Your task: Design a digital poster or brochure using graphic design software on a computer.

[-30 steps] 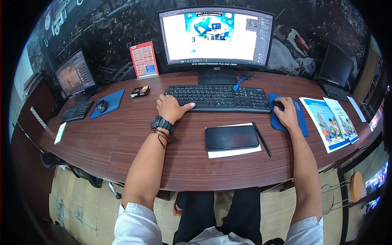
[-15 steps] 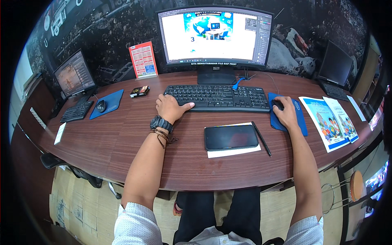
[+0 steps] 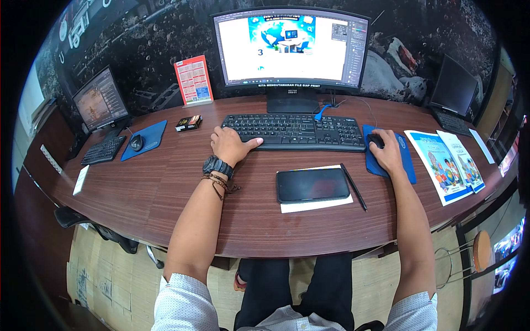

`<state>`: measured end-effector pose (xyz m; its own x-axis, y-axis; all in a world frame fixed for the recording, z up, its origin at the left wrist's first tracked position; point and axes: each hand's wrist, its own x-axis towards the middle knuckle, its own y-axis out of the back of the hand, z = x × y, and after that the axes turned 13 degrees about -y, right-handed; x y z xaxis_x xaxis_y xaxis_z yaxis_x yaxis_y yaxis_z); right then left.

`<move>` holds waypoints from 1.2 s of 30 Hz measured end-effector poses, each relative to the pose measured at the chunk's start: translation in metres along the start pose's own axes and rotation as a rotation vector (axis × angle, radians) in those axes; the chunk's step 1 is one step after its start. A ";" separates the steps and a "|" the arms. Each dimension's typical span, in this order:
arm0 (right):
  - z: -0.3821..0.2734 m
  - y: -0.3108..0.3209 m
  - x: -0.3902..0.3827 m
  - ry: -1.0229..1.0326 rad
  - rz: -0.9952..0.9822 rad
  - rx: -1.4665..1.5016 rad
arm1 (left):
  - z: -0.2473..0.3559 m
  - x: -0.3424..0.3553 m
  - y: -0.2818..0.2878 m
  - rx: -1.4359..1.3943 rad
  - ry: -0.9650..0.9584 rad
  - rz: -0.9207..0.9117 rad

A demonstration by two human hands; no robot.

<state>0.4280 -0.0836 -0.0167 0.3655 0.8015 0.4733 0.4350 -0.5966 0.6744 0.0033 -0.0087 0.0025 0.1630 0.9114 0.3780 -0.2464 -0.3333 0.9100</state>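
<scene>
My left hand [image 3: 229,146] rests at the left end of a black keyboard [image 3: 298,132], thumb stretched along its front edge and the other fingers on the keys. It holds nothing. A black computer mouse [image 3: 376,141] lies under my right hand [image 3: 388,154], whose fingers curl over it on a blue mouse pad [image 3: 407,165]. Behind the keyboard stands a lit curved monitor [image 3: 292,55] showing a blue-and-white layout. Between my forearms a dark phone [image 3: 313,185] lies on white paper [image 3: 317,207], with a black pen [image 3: 353,187] along its right side.
A red-framed calendar [image 3: 194,81] and a small dark box [image 3: 189,123] stand left of the monitor. Further left are a second monitor [image 3: 99,100], keyboard [image 3: 104,150] and mouse [image 3: 136,143]. Colourful printed sheets [image 3: 440,165] lie at the right, before another dark monitor [image 3: 454,85].
</scene>
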 end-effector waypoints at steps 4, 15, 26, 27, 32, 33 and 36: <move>-0.003 0.001 -0.001 -0.010 -0.002 -0.003 | -0.001 0.001 -0.001 0.003 0.003 -0.005; 0.001 0.000 0.000 -0.031 -0.009 -0.011 | 0.002 0.000 0.001 -0.013 0.007 -0.009; -0.032 -0.014 0.007 0.368 0.089 -0.190 | 0.002 0.002 -0.001 -0.026 0.030 0.031; -0.043 -0.022 0.008 0.371 0.004 -0.188 | 0.003 0.001 0.001 -0.043 0.035 0.023; -0.099 -0.063 0.004 0.208 -0.225 -0.163 | -0.001 -0.001 -0.002 -0.056 0.041 0.036; -0.104 -0.067 0.001 0.169 -0.245 -0.241 | 0.000 -0.001 -0.003 -0.059 0.041 0.046; -0.104 -0.068 0.004 0.167 -0.220 -0.305 | 0.000 0.000 -0.005 -0.071 0.044 0.044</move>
<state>0.3145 -0.0354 -0.0016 0.1414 0.9191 0.3678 0.2152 -0.3912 0.8948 0.0048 -0.0071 -0.0017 0.1087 0.9063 0.4084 -0.3194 -0.3572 0.8777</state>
